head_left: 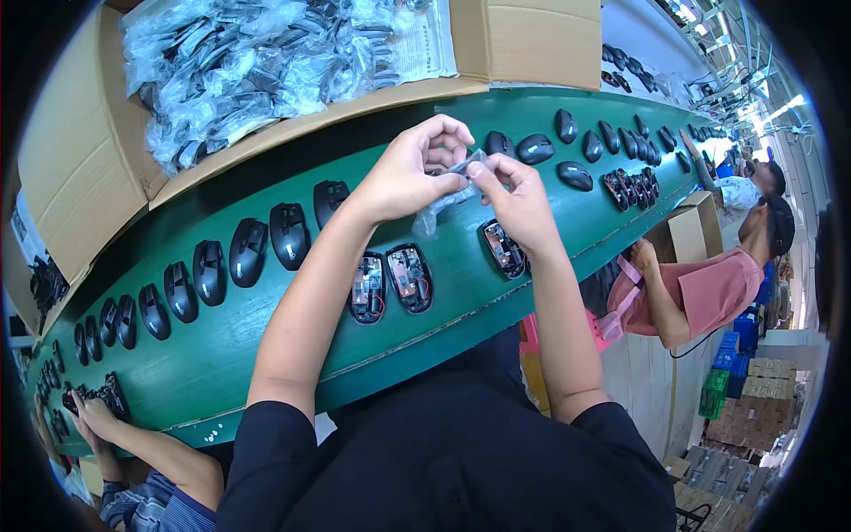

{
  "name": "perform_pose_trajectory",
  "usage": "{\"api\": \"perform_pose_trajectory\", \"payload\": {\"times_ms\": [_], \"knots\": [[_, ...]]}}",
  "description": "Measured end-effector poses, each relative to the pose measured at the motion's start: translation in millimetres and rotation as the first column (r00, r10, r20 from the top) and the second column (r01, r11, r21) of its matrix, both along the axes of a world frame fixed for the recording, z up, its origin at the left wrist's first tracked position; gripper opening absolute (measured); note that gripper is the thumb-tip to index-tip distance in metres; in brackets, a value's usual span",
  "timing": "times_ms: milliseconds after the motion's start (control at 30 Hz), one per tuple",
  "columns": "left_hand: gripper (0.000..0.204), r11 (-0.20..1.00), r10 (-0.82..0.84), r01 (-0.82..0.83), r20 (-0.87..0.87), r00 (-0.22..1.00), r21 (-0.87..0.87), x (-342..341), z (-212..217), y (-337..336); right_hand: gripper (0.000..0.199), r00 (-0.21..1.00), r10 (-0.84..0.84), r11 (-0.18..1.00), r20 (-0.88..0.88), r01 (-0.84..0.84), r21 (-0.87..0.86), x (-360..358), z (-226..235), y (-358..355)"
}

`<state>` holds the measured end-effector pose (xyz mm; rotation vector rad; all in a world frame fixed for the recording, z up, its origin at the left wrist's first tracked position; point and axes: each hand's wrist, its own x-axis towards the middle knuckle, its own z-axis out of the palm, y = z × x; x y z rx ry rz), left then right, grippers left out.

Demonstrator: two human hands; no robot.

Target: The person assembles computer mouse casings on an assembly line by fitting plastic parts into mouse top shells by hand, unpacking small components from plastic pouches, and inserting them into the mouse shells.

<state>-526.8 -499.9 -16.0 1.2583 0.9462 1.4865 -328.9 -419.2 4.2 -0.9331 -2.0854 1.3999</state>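
Observation:
Both of my hands meet above the green bench, holding a small crinkled clear plastic bag (429, 218). My left hand (409, 176) is closed, its thumb and curled fingers on one side of the bag. Pinching the bag's upper edge, my right hand (521, 200) has its thumb and forefinger pressed together. What the bag contains, if anything, I cannot make out. Below my left hand lie two opened computer mouse bodies (409, 278) with circuit boards and red wires showing. Another opened mouse body (503, 248) lies beneath my right wrist, partly covered by it.
A cardboard box (310, 110) of bagged dark parts stands at the back left. Assembled black mice (248, 252) line the green bench (222, 355) on both sides. A co-worker's hands (96, 417) handle parts at lower left; a person in pink (709, 297) sits at right.

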Motion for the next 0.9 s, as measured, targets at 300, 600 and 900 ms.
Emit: {"api": "perform_pose_trajectory", "payload": {"times_ms": [300,600,900], "knots": [[0.043,1.0,0.012,-0.013,-0.013,1.0,-0.019,6.0,-6.0,5.4,0.021,0.962,-0.086,0.995,-0.26,0.067,-0.079,7.0,0.9,-9.3],[0.063,0.983,0.024,-0.05,-0.148,0.989,-0.177,11.3,-5.3,11.2,0.017,0.999,0.04,0.997,-0.013,-0.039,0.073,25.3,-14.4,5.1],[0.065,0.973,-0.098,0.053,-0.194,0.976,-0.226,0.3,-8.6,9.2,0.014,0.986,-0.046,0.923,0.161,-0.02,0.384,34.4,13.1,0.0]]}}
